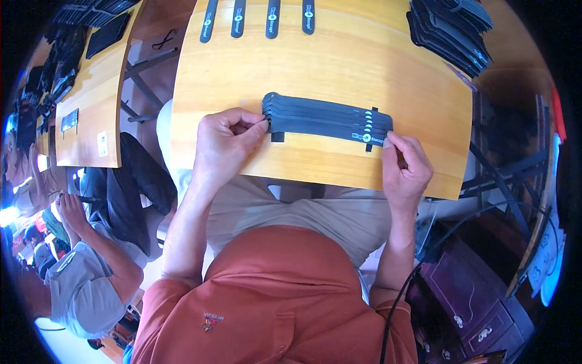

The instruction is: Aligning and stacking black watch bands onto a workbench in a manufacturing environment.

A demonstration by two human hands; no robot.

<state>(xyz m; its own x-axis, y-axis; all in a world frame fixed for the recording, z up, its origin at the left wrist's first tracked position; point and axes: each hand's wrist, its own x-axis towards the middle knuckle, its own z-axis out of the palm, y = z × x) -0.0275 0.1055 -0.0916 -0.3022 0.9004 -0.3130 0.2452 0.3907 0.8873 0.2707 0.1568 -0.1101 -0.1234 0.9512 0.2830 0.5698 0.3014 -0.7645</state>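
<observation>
On the wooden table in front of me lies an overlapping stack of dark grey straps, stepped so that each edge shows, with light printing near the right end. My left hand pinches the left end of the nearest strap between thumb and fingers. At the other end, my right hand has thumb and fingertips closed on the near right corner of that same strap. Short black tabs stick out from beneath the stack, one by its left end and others near its right end.
Several single dark straps lie side by side along the far part of the table. A pile of dark folded straps sits at the far right. Left of me, a person in grey sits by another wooden table. A black cable passes my right arm.
</observation>
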